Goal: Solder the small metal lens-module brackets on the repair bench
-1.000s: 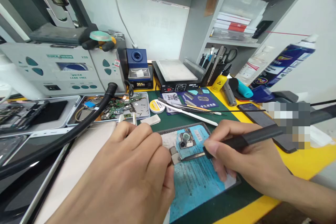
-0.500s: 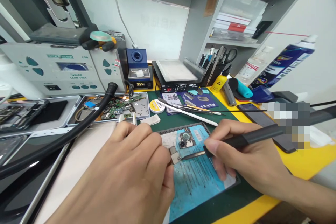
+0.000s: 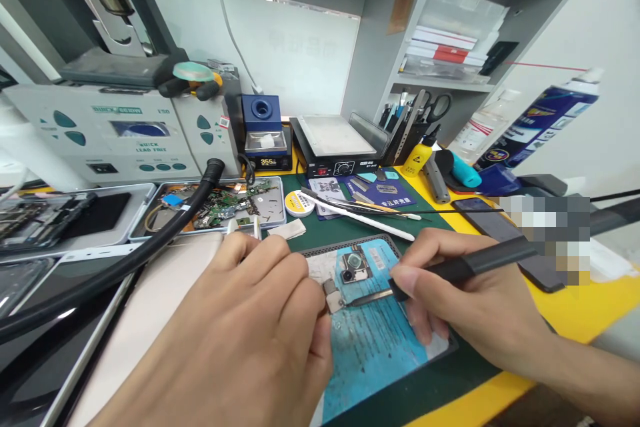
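Blue-printed pad [image 3: 383, 350], left hand [image 3: 255, 310] and right hand [image 3: 450, 290] over it.
Left curled, fingertips hidden, can't tell hold; right pinched closed round black-handled tool [image 3: 473, 268], tip at small metal part [image 3: 334, 301] on pad. Probably best: tip low, light pressure.

Showing pale blue on the pad [image 3: 370, 347], with whitish patches and rows of dark streaks — and dark grey along its edge. Gleaming silver-grey on the small metal plate [image 3: 334, 298]; running black along the tool [image 3: 460, 269], with dull silver on its blade [image 3: 374, 296]. Pairing black with a greenish round lens on the camera part [image 3: 357, 265]. Spreading dark green over the mat [image 3: 415, 393], bright yellow over the tabletop [image 3: 580, 307]. Wearing yellow and white on the tub [image 3: 299, 202], yellow on the bottle [image 3: 419, 159], dark blue with a white top on the spray can [image 3: 537, 123]. Mixing green and orange bits with bright blue in the pale tray [image 3: 277, 190] — and dotting green buttons over the light grey machine [image 3: 195, 153].
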`<state>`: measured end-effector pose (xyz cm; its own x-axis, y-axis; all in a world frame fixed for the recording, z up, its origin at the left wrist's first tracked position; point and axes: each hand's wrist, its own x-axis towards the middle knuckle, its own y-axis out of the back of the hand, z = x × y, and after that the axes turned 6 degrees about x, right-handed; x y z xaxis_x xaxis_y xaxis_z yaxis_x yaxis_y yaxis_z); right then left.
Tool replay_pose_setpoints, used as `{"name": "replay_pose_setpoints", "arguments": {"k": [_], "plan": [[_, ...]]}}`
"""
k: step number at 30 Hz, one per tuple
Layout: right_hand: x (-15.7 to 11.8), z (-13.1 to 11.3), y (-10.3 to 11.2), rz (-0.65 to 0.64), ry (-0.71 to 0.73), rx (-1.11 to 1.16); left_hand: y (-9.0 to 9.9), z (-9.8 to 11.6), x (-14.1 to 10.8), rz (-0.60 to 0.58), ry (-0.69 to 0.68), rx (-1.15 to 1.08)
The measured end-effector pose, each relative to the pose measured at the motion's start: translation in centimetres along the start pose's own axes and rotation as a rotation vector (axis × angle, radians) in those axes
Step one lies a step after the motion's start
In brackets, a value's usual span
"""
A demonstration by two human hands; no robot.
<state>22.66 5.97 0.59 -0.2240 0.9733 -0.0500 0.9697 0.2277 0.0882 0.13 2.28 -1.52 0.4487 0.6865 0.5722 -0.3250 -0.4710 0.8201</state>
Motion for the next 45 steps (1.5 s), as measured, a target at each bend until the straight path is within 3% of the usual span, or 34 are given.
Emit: {"name": "replay_pose_setpoints", "arguments": {"k": [23, 29, 33, 41, 45], "plan": [[-0.13, -0.54, -0.13, 0.01, -0.008, -0.079, 0.1, 0.16, -0.34, -0.025, -0.049, 0.055], [-0.12, -0.47, -0.36, 0.014, -0.021, -0.044, -0.26, 0.2, -0.03, 0.04, -0.041, 0.063], [-0.16, -0.4, -0.24, 0.001, -0.027, -0.026, -0.41, 0.13, 0.19, -0.039, -0.044, 0.058], [0.05, -0.52, 0.03, 0.006, -0.007, -0.094, 0.0, 0.23, -0.41, 0.023, -0.048, 0.046], [0.04, -0.58, -0.1, 0.009, -0.008, -0.099, 0.26, 0.26, -0.26, -0.03, -0.045, 0.038]]}}
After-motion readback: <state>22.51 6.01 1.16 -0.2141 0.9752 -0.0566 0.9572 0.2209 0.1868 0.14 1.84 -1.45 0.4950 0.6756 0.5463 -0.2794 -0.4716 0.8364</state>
